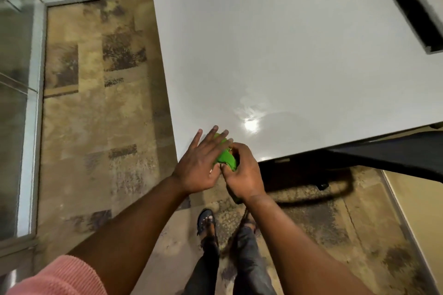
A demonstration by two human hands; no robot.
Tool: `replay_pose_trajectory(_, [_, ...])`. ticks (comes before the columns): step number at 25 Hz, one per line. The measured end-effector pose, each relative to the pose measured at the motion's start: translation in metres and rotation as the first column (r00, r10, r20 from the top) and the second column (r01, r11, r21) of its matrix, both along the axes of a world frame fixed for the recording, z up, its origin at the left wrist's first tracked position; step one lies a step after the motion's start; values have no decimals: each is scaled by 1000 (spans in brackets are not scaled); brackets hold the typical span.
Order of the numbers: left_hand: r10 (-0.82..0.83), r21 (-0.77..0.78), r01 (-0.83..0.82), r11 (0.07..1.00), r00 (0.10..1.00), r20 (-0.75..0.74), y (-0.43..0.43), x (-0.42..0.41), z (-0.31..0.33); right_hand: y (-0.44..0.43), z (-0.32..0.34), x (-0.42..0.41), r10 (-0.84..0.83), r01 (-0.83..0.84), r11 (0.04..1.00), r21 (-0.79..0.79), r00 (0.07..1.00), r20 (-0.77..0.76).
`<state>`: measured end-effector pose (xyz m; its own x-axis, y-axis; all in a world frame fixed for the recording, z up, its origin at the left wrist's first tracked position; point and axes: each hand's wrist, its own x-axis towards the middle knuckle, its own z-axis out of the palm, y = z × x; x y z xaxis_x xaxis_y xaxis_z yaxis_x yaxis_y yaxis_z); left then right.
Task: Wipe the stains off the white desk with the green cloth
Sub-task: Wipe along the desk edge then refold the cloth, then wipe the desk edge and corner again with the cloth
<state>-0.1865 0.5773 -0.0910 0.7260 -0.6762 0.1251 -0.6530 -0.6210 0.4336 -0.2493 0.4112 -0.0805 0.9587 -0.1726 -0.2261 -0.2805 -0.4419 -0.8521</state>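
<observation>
The white desk (275,55) fills the upper right of the head view, glossy, with a bright light glare near its front corner. Over that near corner I hold a bunched green cloth (225,157) between both hands. My left hand (200,165) lies flat on the cloth with its fingers spread toward the desk. Curled fingers of my right hand (242,172) grip the cloth's right side. Most of the cloth is hidden by my hands. No distinct stain shows on the desk from here.
A rectangular cable slot (414,11) is cut into the desk's far right. A dark chair part (395,155) juts under the desk's front edge at right. Mottled tan floor (100,103) lies to the left, bounded by a glass partition (16,103). My feet stand below.
</observation>
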Motion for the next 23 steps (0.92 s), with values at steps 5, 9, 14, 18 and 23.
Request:
replay_pose_trajectory(5, [196,58,-188,980,960,-200,10,12,11,-35,12,35,153,-142,986,86,978,-142])
replay_pose_trajectory(9, [384,49,-402,914,823,-419,-10,23,10,-54,9,63,149,-169,981,-95,971,-189])
replay_pose_trajectory(14, [597,196,-564,802,756,-267,-12,44,-15,-54,-14,76,364,-338,849,-406,931,-12])
replay_pose_trajectory(18, [611,79,-611,788,761,-219,0,48,-42,-34,-47,78,673,-619,584,-525,731,-112])
replay_pose_trajectory(23, [618,91,-613,785,761,-197,7,69,-71,-25,-82,79,606,-498,561,-661,791,-81])
